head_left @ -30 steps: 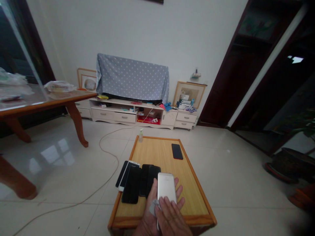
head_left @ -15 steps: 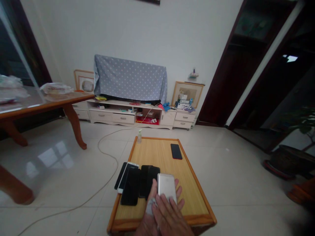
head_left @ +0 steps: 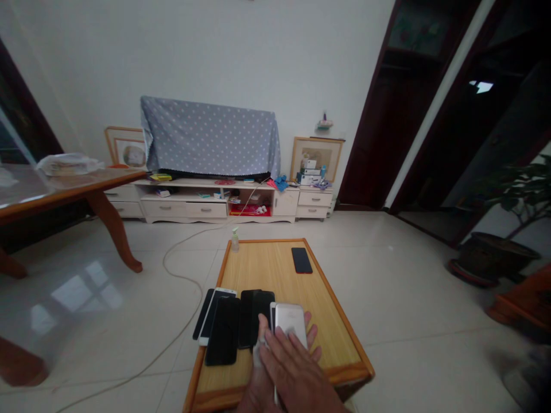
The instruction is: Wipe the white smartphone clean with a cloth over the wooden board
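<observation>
Head view: my left hand (head_left: pixel 262 373) cradles the white phone (head_left: pixel 290 322) from beneath, fingers curled around its edges, low over the near end of the table (head_left: pixel 275 269). My right hand (head_left: pixel 293 367) lies flat on its back, fingers spread, with a bit of cloth (head_left: pixel 257 348) under them. I'd judge the wiping midway: four dark phones (head_left: pixel 235 324) wait at the left, one phone (head_left: pixel 301 260) lies apart. The white phone's long axis points away from me, back up.
</observation>
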Available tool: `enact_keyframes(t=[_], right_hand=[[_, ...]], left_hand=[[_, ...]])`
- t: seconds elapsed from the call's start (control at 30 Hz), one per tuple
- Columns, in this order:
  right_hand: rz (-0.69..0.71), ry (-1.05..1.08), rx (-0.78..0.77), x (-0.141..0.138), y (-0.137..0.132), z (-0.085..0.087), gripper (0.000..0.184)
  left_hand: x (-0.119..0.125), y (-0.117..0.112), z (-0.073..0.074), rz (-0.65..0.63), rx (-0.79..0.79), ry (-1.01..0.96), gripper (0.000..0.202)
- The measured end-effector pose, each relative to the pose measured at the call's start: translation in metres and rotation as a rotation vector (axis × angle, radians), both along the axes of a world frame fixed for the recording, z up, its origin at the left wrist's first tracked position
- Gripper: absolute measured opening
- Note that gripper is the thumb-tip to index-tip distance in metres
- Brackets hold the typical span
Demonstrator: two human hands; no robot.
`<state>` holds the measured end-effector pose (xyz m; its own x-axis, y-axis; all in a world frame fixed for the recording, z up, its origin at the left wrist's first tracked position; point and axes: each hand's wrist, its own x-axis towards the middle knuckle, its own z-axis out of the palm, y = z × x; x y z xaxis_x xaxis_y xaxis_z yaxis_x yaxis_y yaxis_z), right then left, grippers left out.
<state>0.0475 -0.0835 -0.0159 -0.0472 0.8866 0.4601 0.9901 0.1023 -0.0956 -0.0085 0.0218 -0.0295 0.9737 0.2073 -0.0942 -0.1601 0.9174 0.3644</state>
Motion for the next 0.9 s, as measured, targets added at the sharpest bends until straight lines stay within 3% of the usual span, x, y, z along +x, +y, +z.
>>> enact_keyframes(t=[0.1, 0.17, 0.27, 0.33, 0.4, 0.47, 0.57, 0.63, 0.7, 0.77, 0.83, 0.9], right_hand=[[-0.188, 0.126, -0.101, 0.018, 0.009, 0.036, 0.072], [-0.249, 0.116, -0.119, 0.026, 0.003, 0.038, 0.073], [-0.167, -0.020, -0.067, 0.017, -0.014, 0.003, 0.075], [-0.066, -0.145, 0.040, 0.004, -0.021, -0.022, 0.066], [0.013, -0.182, 0.090, -0.004, -0.021, -0.031, 0.062], [0.023, -0.094, 0.037, -0.002, -0.013, -0.018, 0.063], [-0.125, 0.121, -0.071, 0.012, -0.002, 0.016, 0.071], [-0.209, 0.199, -0.073, 0.018, -0.002, 0.022, 0.071], [-0.197, 0.212, -0.025, 0.013, -0.007, 0.003, 0.072], [-0.156, 0.204, 0.051, -0.001, -0.014, -0.032, 0.078], [-0.208, 0.227, 0.114, -0.014, -0.019, -0.063, 0.077], [-0.236, 0.269, 0.149, -0.020, -0.020, -0.070, 0.073]], left_hand=[[0.001, -0.005, 0.006, 0.001, -0.060, -0.041, 0.085], [-0.003, 0.001, 0.009, -0.037, -0.083, -0.069, 0.084], [-0.007, 0.015, 0.008, -0.040, -0.165, -0.109, 0.084], [-0.008, 0.020, 0.004, -0.001, -0.216, -0.100, 0.080], [-0.006, 0.019, -0.001, 0.011, -0.232, -0.074, 0.075], [-0.004, 0.011, -0.003, -0.018, -0.213, -0.055, 0.075], [-0.002, 0.001, 0.001, -0.041, -0.177, -0.068, 0.074], [-0.003, 0.000, 0.005, -0.032, -0.172, -0.082, 0.069], [-0.004, 0.006, 0.007, -0.011, -0.184, -0.077, 0.064], [-0.006, 0.015, 0.007, 0.053, -0.208, -0.063, 0.062], [-0.007, 0.021, 0.006, 0.111, -0.228, -0.059, 0.059], [-0.008, 0.020, 0.006, 0.104, -0.229, -0.066, 0.059]])
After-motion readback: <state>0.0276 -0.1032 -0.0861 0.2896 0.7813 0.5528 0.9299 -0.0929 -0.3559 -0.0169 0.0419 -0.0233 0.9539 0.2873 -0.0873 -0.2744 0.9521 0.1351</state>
